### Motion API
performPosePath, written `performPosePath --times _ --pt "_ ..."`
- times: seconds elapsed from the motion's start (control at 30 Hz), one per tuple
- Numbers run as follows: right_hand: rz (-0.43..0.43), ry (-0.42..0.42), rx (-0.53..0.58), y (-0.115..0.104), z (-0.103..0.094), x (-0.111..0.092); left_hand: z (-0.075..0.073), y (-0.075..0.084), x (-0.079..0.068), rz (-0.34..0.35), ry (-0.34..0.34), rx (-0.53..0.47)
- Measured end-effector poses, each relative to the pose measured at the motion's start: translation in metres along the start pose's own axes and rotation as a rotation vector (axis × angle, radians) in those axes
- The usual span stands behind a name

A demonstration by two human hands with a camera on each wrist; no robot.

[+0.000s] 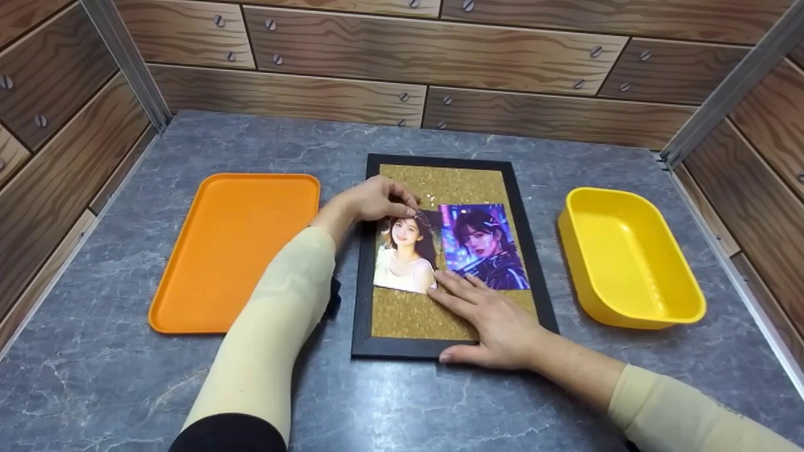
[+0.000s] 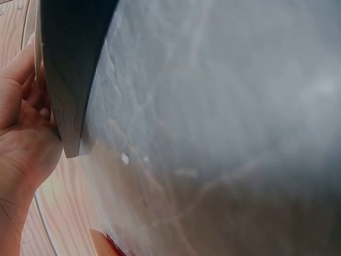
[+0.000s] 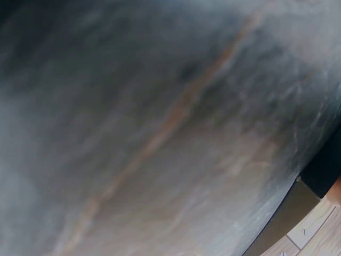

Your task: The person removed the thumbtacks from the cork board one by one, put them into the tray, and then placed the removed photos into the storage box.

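A cork board (image 1: 402, 317) in a black frame (image 1: 402, 348) lies on the table. Two photos are side by side on it: a woman in white (image 1: 402, 270) at left, a purple-blue portrait of a figure in a dark jacket (image 1: 483, 245) at right. My left hand (image 1: 379, 199) reaches over the frame's left side, fingers bent, thumb tip at the left photo's top edge. Whether it pinches something small there is hidden. My right hand (image 1: 493, 323) lies spread, fingertips on the photos' lower edges and thumb on the bottom frame bar. A small pin head (image 1: 465, 212) shows on the right photo.
Left of the board lies an orange tray (image 1: 251, 251). A yellow bin (image 1: 628, 263) stands to the right. Small shiny bits (image 1: 431, 199) show on the cork above the photos. Wood-patterned walls (image 1: 402, 44) enclose the back and sides of the grey marbled table (image 1: 389, 408).
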State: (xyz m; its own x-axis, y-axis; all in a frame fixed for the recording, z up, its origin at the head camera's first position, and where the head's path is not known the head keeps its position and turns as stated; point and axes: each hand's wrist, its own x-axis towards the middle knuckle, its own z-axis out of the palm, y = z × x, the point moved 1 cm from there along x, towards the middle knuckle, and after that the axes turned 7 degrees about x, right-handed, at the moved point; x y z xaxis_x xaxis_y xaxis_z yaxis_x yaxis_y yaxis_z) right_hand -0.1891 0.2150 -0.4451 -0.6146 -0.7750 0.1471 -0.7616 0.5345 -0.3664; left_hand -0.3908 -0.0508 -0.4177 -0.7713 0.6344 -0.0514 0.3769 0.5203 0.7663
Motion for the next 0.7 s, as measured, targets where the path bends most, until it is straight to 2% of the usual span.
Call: performPosePath --times 0.33,0.7 --pt "0.026 -0.021 -0.011 -0.0008 -0.0003 -0.0001 -0.0002 -0.0005 0.0005 -0.004 0.002 -0.011" --pt "0.017 -0.018 -0.016 -0.0007 0.0005 -0.0002 -0.0007 -0.0029 0.0006 0.019 0.017 -0.003"
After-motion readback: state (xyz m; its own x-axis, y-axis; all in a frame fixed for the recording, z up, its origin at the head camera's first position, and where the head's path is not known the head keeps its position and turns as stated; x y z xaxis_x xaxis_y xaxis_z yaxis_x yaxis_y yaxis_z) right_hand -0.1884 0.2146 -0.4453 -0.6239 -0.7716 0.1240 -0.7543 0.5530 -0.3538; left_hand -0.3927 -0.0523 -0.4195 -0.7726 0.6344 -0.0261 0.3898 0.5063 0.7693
